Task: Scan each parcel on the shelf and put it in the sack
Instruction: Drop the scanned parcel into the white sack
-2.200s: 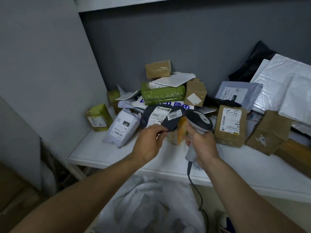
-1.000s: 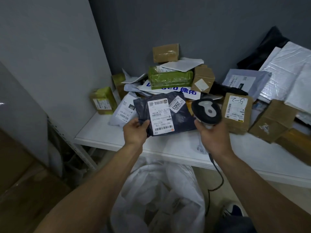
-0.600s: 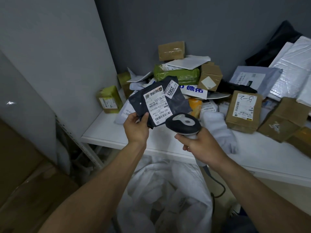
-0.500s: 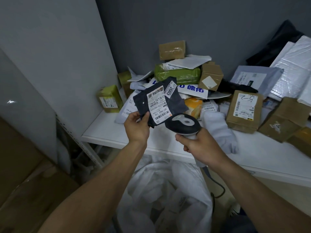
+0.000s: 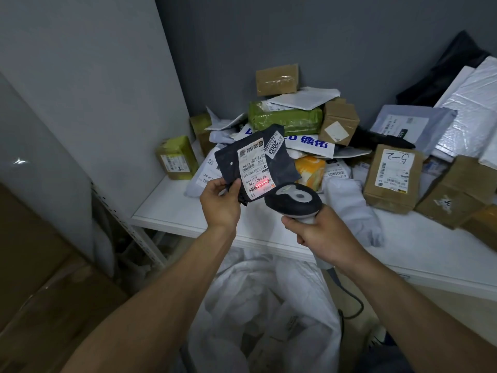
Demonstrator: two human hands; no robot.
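Our left hand (image 5: pixel 220 200) pinches the lower left corner of a dark parcel (image 5: pixel 282 168), thumb on its face and fingers behind, holding it up in the air above the front edge of the shelf (image 5: pixel 172 208) with its white label (image 5: pixel 251 168) turned towards us. Our right hand (image 5: pixel 325 235) is wrapped round the grip of a scanner (image 5: pixel 293 201), whose dark head sits just beside the parcel's lower right corner. A red glow (image 5: pixel 259 187) lies on the barcode at the bottom of the label. The sack (image 5: pixel 269 305), white and open-mouthed, stands below the shelf's front edge, directly under our hands, and the scanner's cable (image 5: pixel 352 305) hangs beside it. More parcels are piled towards the shelf's back edge: a green wrapped one (image 5: pixel 285 118) near the top of the heap, a brown box with a handwritten label (image 5: pixel 390 176) to the right, and a small yellow-green box (image 5: pixel 176 157) at the left edge against the side wall. A white soft parcel (image 5: pixel 352 208) lies near the front edge, beside our right hand.
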